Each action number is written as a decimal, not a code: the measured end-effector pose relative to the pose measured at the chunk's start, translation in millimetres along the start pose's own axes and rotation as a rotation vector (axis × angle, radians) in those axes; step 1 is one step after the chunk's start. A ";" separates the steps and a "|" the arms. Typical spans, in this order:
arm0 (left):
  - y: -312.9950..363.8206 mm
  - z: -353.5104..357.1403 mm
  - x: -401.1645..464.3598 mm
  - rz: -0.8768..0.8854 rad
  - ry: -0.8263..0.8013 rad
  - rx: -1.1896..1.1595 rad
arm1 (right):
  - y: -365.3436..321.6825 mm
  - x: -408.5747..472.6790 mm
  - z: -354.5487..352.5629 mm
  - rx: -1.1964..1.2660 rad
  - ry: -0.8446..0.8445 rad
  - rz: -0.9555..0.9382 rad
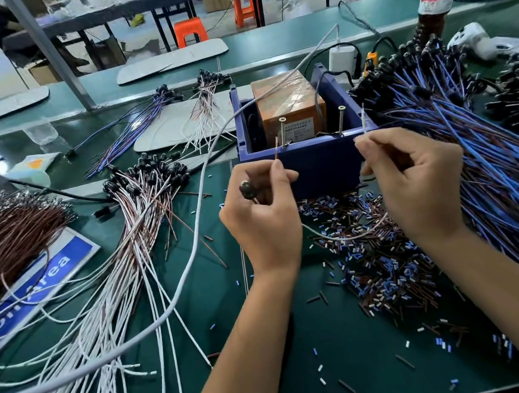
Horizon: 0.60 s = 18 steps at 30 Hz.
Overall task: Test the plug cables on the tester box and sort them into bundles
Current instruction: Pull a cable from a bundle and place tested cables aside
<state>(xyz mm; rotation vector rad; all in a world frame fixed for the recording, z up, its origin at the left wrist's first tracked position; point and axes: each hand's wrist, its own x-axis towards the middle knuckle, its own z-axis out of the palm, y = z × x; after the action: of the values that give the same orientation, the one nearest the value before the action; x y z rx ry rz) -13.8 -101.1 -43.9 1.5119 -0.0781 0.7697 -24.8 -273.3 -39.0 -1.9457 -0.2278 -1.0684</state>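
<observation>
We pinched one cable [341,237]: left hand [263,217] on its brown end, right hand [417,182] on the white, ends upright just before the tester's [288,107] two screws, at mid-bench

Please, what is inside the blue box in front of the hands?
Inside the blue box stands an orange tester unit wrapped in clear tape. Two screws rise at its front. The box's front wall hides the unit's lower part and the box floor.

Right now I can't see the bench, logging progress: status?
Left hand pinching brown lead, plug in palm. Right hand pinching white lead. Both tips near tester box screws, contact unclear. Nothing blocking.
</observation>
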 end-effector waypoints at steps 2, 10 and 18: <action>-0.2 2.9 0.5 -0.028 0.024 0.001 | 0.1 -0.6 2.0 -0.067 0.025 0.007; 4.9 11.5 1.4 -0.053 0.044 0.016 | -0.2 1.6 10.3 -0.131 -0.043 0.072; 5.2 10.9 4.1 -0.061 0.009 0.015 | -2.5 -0.5 9.2 -0.096 -0.060 0.025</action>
<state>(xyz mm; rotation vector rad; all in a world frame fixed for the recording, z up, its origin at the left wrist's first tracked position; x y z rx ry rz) -8.8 -110.0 -36.2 1.5183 -0.0195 0.7300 -20.9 -264.6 -40.1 -2.0632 -0.1877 -1.0219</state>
